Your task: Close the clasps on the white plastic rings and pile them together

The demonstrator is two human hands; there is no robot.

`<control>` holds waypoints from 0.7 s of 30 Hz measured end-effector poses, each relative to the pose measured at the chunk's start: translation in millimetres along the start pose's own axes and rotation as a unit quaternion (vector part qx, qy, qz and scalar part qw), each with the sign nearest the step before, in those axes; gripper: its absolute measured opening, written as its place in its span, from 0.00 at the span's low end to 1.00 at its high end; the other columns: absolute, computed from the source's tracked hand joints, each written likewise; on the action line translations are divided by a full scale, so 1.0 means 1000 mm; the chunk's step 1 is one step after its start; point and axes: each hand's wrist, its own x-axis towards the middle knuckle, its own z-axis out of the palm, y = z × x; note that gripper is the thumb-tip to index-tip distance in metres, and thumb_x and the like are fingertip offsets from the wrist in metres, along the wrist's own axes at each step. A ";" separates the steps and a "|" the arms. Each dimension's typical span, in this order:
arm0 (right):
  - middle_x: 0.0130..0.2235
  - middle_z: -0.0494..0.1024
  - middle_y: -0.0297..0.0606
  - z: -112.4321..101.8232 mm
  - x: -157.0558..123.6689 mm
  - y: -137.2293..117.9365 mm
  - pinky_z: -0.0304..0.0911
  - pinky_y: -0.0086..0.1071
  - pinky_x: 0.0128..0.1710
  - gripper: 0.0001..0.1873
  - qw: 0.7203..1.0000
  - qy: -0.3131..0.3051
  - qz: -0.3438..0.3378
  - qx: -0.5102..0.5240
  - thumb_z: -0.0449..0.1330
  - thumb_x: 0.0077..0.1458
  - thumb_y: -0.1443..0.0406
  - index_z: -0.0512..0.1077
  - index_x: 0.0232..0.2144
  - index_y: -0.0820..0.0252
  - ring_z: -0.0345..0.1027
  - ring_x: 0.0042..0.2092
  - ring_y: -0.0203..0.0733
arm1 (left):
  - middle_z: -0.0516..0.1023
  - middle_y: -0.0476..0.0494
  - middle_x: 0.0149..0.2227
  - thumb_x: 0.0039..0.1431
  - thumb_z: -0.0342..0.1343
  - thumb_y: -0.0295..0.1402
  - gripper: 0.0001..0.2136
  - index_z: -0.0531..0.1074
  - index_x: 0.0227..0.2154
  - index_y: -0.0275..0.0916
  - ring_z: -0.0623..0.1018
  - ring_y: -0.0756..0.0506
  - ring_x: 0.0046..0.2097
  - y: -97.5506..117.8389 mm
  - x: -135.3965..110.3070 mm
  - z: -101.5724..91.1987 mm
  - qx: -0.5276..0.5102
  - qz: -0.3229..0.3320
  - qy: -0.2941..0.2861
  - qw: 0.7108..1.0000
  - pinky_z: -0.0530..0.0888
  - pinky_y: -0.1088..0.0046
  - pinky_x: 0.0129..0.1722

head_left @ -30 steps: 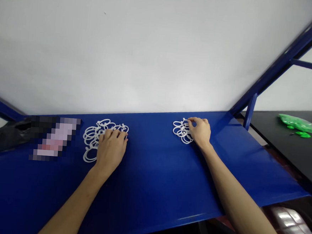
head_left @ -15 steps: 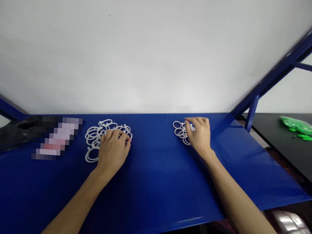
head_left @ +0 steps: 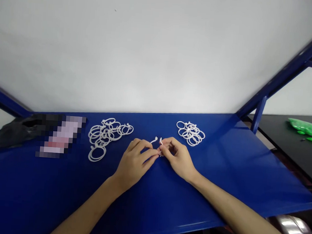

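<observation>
Between my two hands is a white plastic ring (head_left: 153,141), its two ends standing apart at the top. My left hand (head_left: 137,158) pinches it from the left, fingertips closed. From the right, my right hand (head_left: 176,156) grips its other side, and most of the ring is hidden behind the fingers. To the left lies a larger loose pile of white rings (head_left: 108,133) with small end catches. A smaller pile of similar rings (head_left: 191,133) lies to the right, beyond my right hand.
Everything rests on a blue shelf (head_left: 150,202) with a white wall behind. A black plastic bag (head_left: 7,135) and a blurred pink package (head_left: 64,135) are at the left. Blue frame posts (head_left: 259,113) rise at the right; past them, a green bag (head_left: 307,128) lies on a black table (head_left: 279,143).
My left hand has left the left pile and my right hand the right pile. Both have come together at the middle, now holding one ring with its ends apart.
</observation>
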 end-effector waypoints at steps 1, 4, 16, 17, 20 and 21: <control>0.30 0.79 0.31 -0.001 0.000 0.000 0.70 0.32 0.36 0.07 1.000 0.002 -0.007 -0.004 0.60 0.63 0.59 0.70 0.41 0.56 0.75 0.32 0.37 | 0.75 0.48 0.37 0.62 0.59 0.29 0.03 0.75 0.38 0.43 0.73 0.48 0.40 0.000 0.000 -0.001 -0.014 -0.027 0.017 0.999 0.73 0.69 0.43; 0.32 0.80 0.32 -0.003 0.000 -0.001 0.71 0.31 0.37 0.08 0.999 0.002 -0.034 -0.030 0.61 0.63 0.61 0.70 0.44 0.55 0.76 0.33 0.37 | 0.77 0.47 0.38 0.62 0.59 0.33 0.08 0.74 0.43 0.42 0.76 0.48 0.39 -0.002 0.004 -0.006 -0.061 -0.149 0.040 0.986 0.75 0.70 0.39; 0.38 0.81 0.39 -0.006 -0.009 0.000 0.71 0.33 0.41 0.10 0.970 -0.078 -0.180 -0.147 0.53 0.69 0.63 0.74 0.39 0.56 0.76 0.39 0.40 | 0.80 0.49 0.31 0.64 0.54 0.31 0.08 0.76 0.30 0.42 0.77 0.48 0.35 -0.004 0.003 -0.008 -0.150 -0.208 -0.063 0.964 0.74 0.71 0.37; 0.38 0.80 0.39 -0.007 -0.010 0.000 0.71 0.34 0.41 0.11 0.966 -0.086 -0.189 -0.155 0.52 0.70 0.63 0.74 0.39 0.56 0.76 0.39 0.40 | 0.80 0.49 0.31 0.64 0.54 0.30 0.08 0.76 0.30 0.42 0.78 0.48 0.35 -0.004 0.002 -0.007 -0.149 -0.196 -0.059 0.967 0.73 0.71 0.37; 0.37 0.79 0.41 -0.008 -0.013 0.001 0.71 0.34 0.40 0.13 0.957 -0.103 -0.207 -0.177 0.49 0.71 0.64 0.73 0.38 0.57 0.75 0.39 0.41 | 0.80 0.50 0.30 0.63 0.53 0.27 0.08 0.75 0.29 0.42 0.77 0.49 0.35 -0.002 0.000 -0.006 -0.145 -0.162 -0.057 0.975 0.73 0.72 0.37; 0.37 0.79 0.41 -0.007 -0.014 0.001 0.71 0.34 0.40 0.13 0.955 -0.104 -0.210 -0.183 0.49 0.71 0.64 0.73 0.38 0.57 0.74 0.39 0.41 | 0.79 0.50 0.30 0.63 0.53 0.27 0.09 0.75 0.29 0.42 0.77 0.49 0.35 -0.002 -0.001 -0.006 -0.142 -0.152 -0.057 0.976 0.73 0.72 0.37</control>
